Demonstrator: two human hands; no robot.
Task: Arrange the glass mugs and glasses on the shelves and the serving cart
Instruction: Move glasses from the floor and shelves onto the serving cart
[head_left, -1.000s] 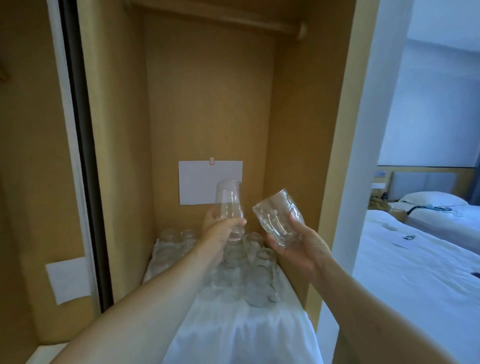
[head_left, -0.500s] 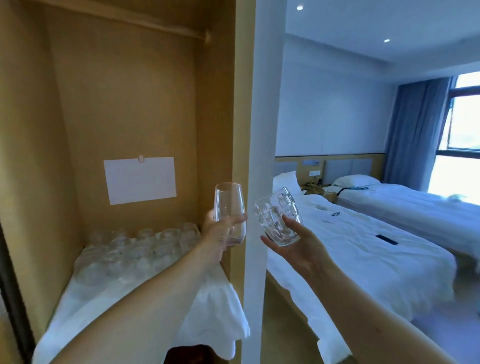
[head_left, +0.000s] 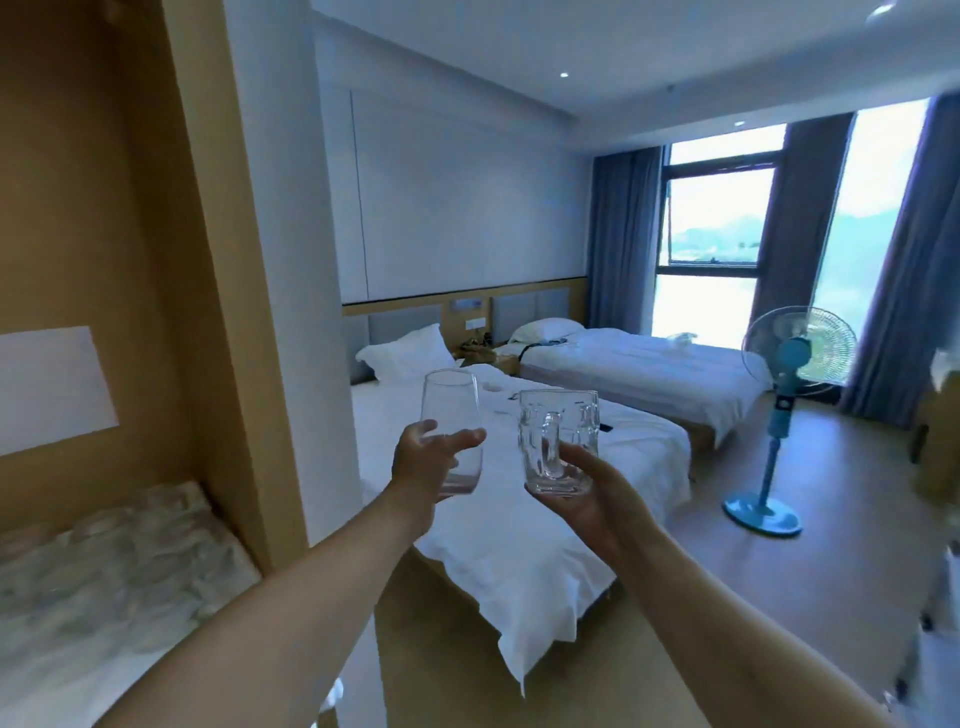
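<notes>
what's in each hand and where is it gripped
Left hand grips the smooth glass round its lower half; right hand holds the dimpled glass mug at its base.

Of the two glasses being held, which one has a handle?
The dimpled glass mug in the right hand; the left hand holds a smooth, handleless tumbler.

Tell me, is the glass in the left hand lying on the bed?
No, the left hand holds the smooth glass upright in the air, with the near bed behind and below it.
</notes>
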